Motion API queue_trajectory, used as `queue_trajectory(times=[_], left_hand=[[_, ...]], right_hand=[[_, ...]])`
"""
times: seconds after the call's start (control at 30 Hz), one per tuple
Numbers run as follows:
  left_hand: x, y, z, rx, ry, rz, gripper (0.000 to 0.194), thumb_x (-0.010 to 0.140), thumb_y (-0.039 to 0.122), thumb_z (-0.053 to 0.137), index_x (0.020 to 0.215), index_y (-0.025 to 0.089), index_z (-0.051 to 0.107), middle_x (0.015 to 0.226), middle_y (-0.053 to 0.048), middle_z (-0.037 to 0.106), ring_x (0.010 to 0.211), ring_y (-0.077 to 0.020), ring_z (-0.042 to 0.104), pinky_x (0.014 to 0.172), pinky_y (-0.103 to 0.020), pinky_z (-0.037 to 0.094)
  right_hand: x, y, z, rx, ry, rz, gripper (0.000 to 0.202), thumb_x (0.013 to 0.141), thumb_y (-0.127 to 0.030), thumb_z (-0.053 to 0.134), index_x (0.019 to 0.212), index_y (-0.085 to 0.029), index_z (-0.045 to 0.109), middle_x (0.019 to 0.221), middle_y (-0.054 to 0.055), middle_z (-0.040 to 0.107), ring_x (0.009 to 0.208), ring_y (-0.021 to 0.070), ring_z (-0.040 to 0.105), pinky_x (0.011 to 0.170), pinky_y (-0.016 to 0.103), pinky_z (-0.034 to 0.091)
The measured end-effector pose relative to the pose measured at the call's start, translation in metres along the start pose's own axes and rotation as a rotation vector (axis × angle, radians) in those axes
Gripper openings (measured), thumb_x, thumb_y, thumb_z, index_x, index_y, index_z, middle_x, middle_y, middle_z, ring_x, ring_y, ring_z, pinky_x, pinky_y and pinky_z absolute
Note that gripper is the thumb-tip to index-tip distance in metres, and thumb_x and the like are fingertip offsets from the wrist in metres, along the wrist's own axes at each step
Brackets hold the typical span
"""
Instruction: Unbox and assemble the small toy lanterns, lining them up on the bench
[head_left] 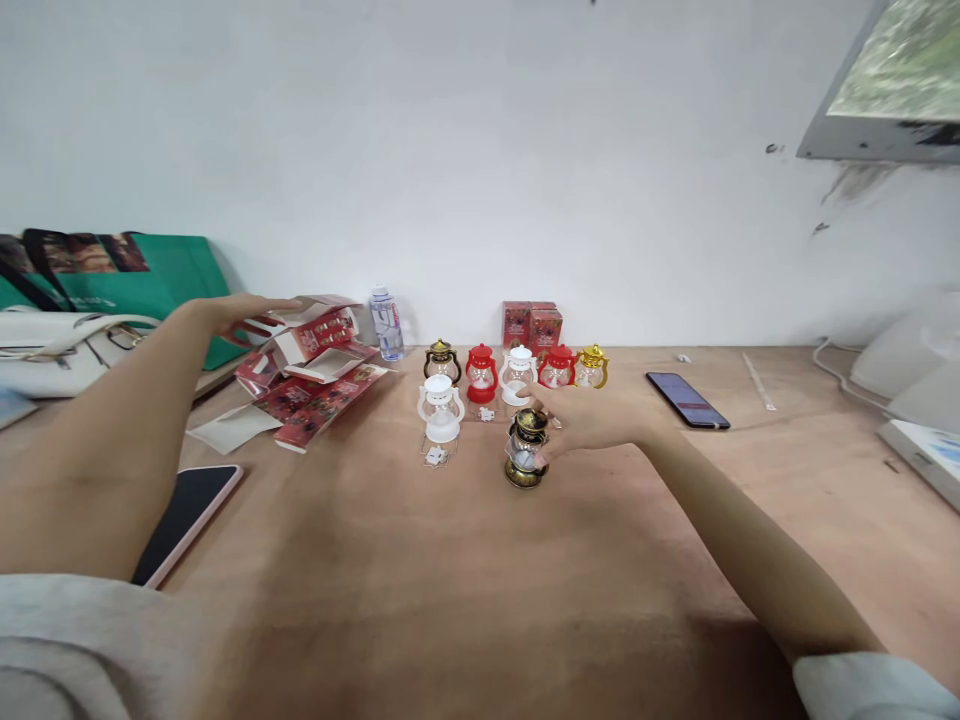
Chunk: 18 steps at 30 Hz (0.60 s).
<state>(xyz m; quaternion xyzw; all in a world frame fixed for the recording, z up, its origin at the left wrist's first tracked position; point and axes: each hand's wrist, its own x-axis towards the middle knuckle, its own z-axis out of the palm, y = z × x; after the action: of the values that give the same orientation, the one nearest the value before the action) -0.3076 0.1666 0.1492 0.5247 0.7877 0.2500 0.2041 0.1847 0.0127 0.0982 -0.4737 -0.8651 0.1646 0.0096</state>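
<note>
My right hand (581,420) grips a small black-and-gold lantern (526,450) that is upright at the tabletop, with the fingers around its clear middle. At the left, my left hand (251,315) reaches over a pile of opened red cardboard boxes (322,370). Its fingers are stretched and apart, at a white inner flap of the topmost box. Behind the held lantern stand a white lantern (517,376), red lanterns (481,374) (557,370), a gold lantern (592,367) and another black-and-gold one (442,362). A second white lantern (441,410) stands nearer, a small tag before it.
Red closed boxes (531,326) and a water bottle (387,325) stand by the wall. A phone (686,400) lies at the right, a pink-edged tablet (184,520) under my left forearm. A green bag (176,275) and white handbag (67,345) are at far left.
</note>
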Motion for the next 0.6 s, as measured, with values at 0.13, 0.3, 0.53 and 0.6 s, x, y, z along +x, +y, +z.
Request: queue_trajectory(times=[0.13,0.3,0.53,0.6], left_hand=[[0.003,-0.011,-0.008,-0.092,-0.051,-0.027,0.067,0.078,0.068,0.048,0.127,0.022,0.048,0.111,-0.008,0.062,0.089,-0.0217,0.057,0.086,-0.058,0.045],[0.009,-0.022,-0.018,-0.154,0.133,0.010,0.075,0.086,0.068,0.019,0.138,0.016,0.031,0.139,-0.014,0.041,0.104,-0.0253,0.050,0.093,-0.061,0.037],[-0.001,-0.019,-0.007,-0.025,0.146,0.120,0.075,0.084,0.070,0.023,0.139,0.020,0.035,0.137,-0.012,0.046,0.093,-0.0243,0.053,0.079,-0.051,0.047],[-0.001,-0.016,0.004,0.055,0.121,0.193,0.073,0.083,0.070,0.032,0.136,0.020,0.041,0.134,-0.011,0.051,0.092,-0.0243,0.055,0.076,-0.047,0.049]], right_hand=[[0.000,0.020,0.014,0.176,-0.035,-0.065,0.086,0.058,-0.043,0.078,0.131,-0.020,0.040,0.122,0.012,0.059,0.112,0.0322,0.056,0.089,0.039,0.047],[0.004,0.049,0.059,0.652,-0.041,-0.198,0.105,0.057,-0.036,0.081,0.142,-0.024,0.022,0.137,0.012,0.048,0.125,0.0271,0.049,0.103,0.042,0.041],[0.009,0.044,0.112,0.849,0.137,-0.229,0.089,0.060,-0.038,0.082,0.134,-0.019,0.036,0.140,0.013,0.045,0.131,0.0276,0.042,0.111,0.044,0.032],[0.009,0.040,0.116,0.832,0.187,-0.181,0.078,0.064,-0.040,0.079,0.129,-0.018,0.041,0.137,0.013,0.048,0.129,0.0282,0.044,0.110,0.045,0.033]])
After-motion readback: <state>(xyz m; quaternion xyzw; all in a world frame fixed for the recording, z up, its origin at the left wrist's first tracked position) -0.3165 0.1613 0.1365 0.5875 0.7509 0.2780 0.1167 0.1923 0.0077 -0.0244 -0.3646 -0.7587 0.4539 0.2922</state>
